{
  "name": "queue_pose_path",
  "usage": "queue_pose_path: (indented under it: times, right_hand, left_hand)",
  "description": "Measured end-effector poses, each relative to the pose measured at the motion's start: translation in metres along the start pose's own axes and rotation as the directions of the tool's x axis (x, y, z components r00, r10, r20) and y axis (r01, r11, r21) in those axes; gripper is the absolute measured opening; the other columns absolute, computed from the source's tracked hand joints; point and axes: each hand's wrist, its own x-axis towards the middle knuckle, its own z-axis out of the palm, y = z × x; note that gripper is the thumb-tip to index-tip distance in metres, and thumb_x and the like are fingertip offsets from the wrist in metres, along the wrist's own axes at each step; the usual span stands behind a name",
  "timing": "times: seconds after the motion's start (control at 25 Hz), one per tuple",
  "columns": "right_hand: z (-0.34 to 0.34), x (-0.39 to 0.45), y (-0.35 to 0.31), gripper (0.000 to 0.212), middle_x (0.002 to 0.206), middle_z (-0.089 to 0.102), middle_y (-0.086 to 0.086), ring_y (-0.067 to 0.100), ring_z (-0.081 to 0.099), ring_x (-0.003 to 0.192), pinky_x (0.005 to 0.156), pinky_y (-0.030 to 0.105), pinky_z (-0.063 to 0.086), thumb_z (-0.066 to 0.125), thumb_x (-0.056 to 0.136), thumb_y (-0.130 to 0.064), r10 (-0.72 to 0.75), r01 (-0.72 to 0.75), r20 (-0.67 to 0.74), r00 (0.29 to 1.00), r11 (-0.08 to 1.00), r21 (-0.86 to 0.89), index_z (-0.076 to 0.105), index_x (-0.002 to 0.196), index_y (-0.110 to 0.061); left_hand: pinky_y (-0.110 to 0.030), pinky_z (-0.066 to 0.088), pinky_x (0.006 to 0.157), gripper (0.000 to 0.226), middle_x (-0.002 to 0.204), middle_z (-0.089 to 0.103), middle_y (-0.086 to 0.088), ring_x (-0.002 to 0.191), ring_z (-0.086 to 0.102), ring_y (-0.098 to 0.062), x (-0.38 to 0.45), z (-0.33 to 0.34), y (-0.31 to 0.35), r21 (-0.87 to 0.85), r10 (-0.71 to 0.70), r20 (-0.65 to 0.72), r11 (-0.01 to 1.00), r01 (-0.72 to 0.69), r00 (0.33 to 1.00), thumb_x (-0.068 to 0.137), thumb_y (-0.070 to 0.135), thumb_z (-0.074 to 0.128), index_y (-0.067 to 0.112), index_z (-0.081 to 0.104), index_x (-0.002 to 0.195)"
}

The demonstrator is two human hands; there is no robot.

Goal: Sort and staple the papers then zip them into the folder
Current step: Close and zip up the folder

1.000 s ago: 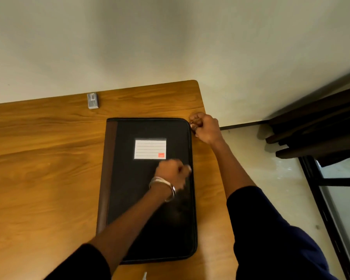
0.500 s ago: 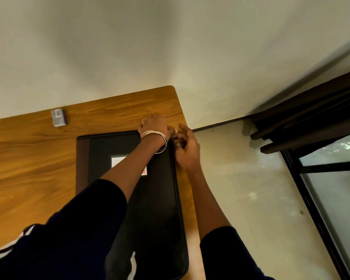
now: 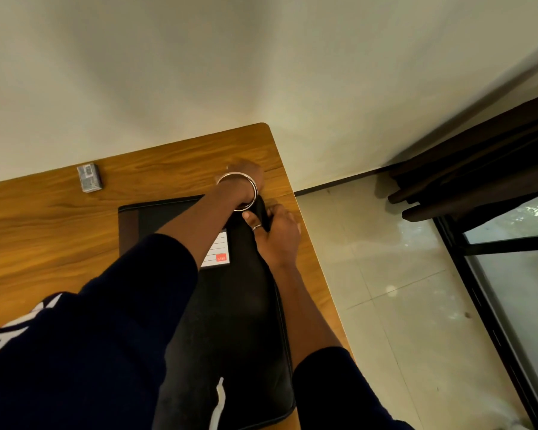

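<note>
Dim, warm indoor light; daylight glints off the floor tiles (image 3: 395,274) by the window (image 3: 516,265). Wide-angle bending curves the edges; the left hand (image 3: 246,173) is motion-blurred.

**Arrangement on the table's far right corner**

The folder (image 3: 236,305) lies flat on the table (image 3: 44,243), along its right edge. A small box (image 3: 89,178) sits behind and left of it, well apart. The right hand (image 3: 277,234) rests on the folder's far right corner; the left hand (image 3: 246,173) lies just behind that corner, apparently at its edge.
</note>
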Motion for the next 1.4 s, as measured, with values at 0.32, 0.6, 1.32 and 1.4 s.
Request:
queue_pose_path:
  times: [0.32,0.6,1.32,1.4]
  right_hand:
    - [-0.008,0.005,-0.002,0.034,0.077,0.056,-0.003,0.018,0.056,0.076,0.082,0.048,0.049,0.058,0.088,-0.053,-0.046,0.045,0.045,0.998,0.999,0.027,0.052,0.086,-0.02]
    - [-0.006,0.005,0.0,0.033,0.086,0.064,-0.003,0.019,0.061,0.085,0.086,0.05,0.05,0.057,0.088,-0.053,-0.039,0.036,0.057,0.998,0.998,0.047,0.058,0.096,-0.022]
    - [-0.028,-0.089,0.009,0.035,0.105,0.06,0.011,0.028,0.058,0.1,0.08,0.035,0.045,0.05,0.096,-0.041,0.165,-0.163,-0.035,0.986,0.986,0.035,0.058,0.106,-0.008]
    - [-0.016,-0.129,0.013,0.048,0.115,0.056,0.016,0.032,0.052,0.107,0.085,0.041,0.045,0.042,0.096,-0.048,0.194,-0.202,-0.066,0.979,0.967,-0.157,0.053,0.114,-0.004]
  left_hand:
    - [-0.054,0.023,0.103,0.028,0.121,0.054,-0.017,0.124,0.036,-0.039,-0.035,0.003,-0.074,-0.099,-0.297,-0.094,0.952,0.288,0.95,0.092,0.027,0.039,0.009,0.061,0.094]
    - [-0.054,0.014,0.109,0.044,0.142,0.032,-0.026,0.135,0.022,-0.042,-0.088,0.028,-0.171,-0.228,-0.567,-0.148,0.817,0.53,0.81,0.096,0.024,0.03,-0.004,0.047,0.126]
    - [-0.045,0.039,0.087,0.037,0.109,0.053,-0.024,0.1,0.052,-0.042,-0.267,0.151,-0.102,-0.855,-0.767,-0.103,0.394,0.338,0.633,0.091,0.03,0.054,0.002,0.057,0.115]
    - [-0.048,0.039,0.086,0.048,0.116,0.048,-0.024,0.104,0.048,-0.043,-0.281,0.148,-0.081,-0.787,-0.805,-0.01,0.372,0.492,0.593,0.09,0.042,0.049,0.005,0.05,0.121]
